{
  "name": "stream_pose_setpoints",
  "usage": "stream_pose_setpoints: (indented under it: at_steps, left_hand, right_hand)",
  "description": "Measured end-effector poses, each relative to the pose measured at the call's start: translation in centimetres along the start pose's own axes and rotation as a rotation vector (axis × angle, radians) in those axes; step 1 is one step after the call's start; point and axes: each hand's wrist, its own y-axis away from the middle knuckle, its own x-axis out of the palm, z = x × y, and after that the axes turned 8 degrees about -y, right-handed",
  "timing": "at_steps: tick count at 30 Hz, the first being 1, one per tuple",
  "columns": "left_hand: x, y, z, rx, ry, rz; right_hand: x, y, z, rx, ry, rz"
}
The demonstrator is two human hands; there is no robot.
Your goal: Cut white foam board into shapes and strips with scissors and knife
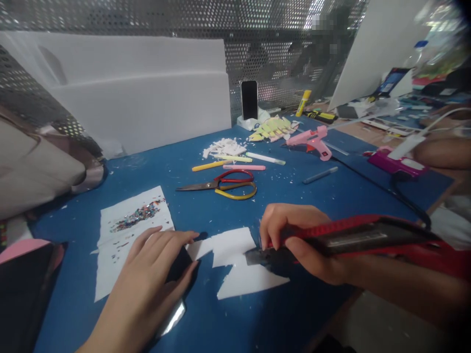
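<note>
My right hand [294, 240] is closed around a large red utility knife [349, 238]. Its dark blade points left and meets the edge of a cut white sheet piece [235, 245] on the blue table. Just below lies another white piece [250, 282] with a pointed corner. My left hand [158, 264] rests palm down, fingers stretched and thumb apart, with fingertips at the left end of the white piece. A shiny silvery item [173, 317] shows partly from under this hand. Left of it, a white paper sheet [105, 274] carries small multicoloured glittery bits [140, 215].
Scissors [217, 186] lie beyond my hands, with several markers [245, 167] and white scraps [224, 148] behind. A pink glue gun [312, 139] stands by a purple power strip [399, 162]. A phone [249, 100] leans near yellow pieces [274, 128]. White boards [147, 105] stand behind.
</note>
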Motion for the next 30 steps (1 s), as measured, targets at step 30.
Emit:
stream_pose_setpoints:
  at_steps: [30]
  left_hand:
    - [-0.63,0.58,0.35,0.047,-0.056,-0.021]
  right_hand:
    - [-0.01,0.18,0.27,-0.138,-0.038,-0.174]
